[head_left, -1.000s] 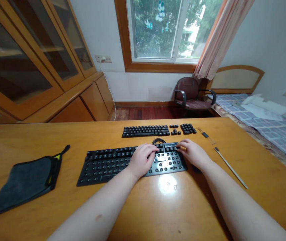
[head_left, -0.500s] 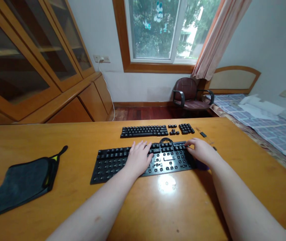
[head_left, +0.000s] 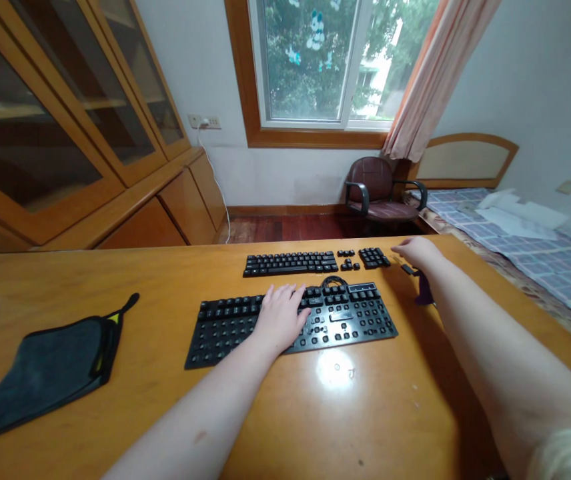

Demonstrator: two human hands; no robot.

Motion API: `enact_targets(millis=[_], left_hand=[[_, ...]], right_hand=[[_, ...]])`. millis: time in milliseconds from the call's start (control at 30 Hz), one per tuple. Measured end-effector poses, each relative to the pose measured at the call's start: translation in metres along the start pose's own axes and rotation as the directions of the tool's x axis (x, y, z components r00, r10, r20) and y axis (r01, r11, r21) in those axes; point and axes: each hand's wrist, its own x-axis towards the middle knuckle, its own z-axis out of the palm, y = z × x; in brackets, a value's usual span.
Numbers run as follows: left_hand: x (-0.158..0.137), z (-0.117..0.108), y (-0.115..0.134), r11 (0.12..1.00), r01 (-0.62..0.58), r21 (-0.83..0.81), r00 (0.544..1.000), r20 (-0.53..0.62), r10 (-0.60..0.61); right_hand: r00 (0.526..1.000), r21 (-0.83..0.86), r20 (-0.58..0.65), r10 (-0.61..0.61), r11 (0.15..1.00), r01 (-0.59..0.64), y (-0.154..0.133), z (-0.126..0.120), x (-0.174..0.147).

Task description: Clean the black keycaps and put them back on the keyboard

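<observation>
The fingers of the left hand [head_left: 279,319] are spread and laid flat, palm down, across the middle of the black keyboard [head_left: 343,335], pinching nothing. Those of the right hand [head_left: 418,252] are drawn narrow above the wires of a key puller [head_left: 407,269], a small dark block with thin wire loops; whether they grip it cannot be told. A purple object [head_left: 423,293], its shape partly hidden, shows beneath the right wrist.

The keyboard is a flat, glossy oblong on the counter [head_left: 315,427] of smooth, varnished, honey-coloured wood. Its long axis runs left to right, the right end a little farther from the person. Square caps line its far rows; the rest is studded with bare switches. A black cable [head_left: 334,281] coils behind its far edge. Beyond, loose black keycaps [head_left: 290,264] stand in keyboard order, roughly parallel. Far left lies a soft, dark cloth [head_left: 60,357] with a loop.
</observation>
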Motion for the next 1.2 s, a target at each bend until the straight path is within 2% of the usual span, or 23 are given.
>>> enact_targets(millis=[167,500,1000,1100,1200], left_hand=[[0.0,-0.003,0.002,1.0,0.004,-0.001,1.0,0.02,-0.004],[-0.002,0.0,0.002,1.0,0.012,0.01,1.0,0.015,-0.012],[-0.002,0.003,0.001,1.0,0.01,0.003,1.0,-0.004,-0.01],[-0.002,0.002,0.001,1.0,0.011,-0.001,1.0,0.001,-0.011],[-0.002,0.002,0.002,1.0,0.008,-0.007,1.0,-0.007,-0.008]], right_hand=[[0.997,-0.085,0.066,-0.032,0.996,0.038,0.001,0.024,0.042],[0.992,-0.02,0.099,-0.077,0.997,0.079,-0.001,0.035,0.056],[0.99,-0.062,0.075,-0.118,0.991,0.123,-0.015,0.037,0.053],[0.993,-0.043,0.036,-0.114,0.992,0.116,-0.014,0.033,0.051],[0.996,0.026,-0.048,-0.075,0.997,0.077,-0.017,0.017,0.039]])
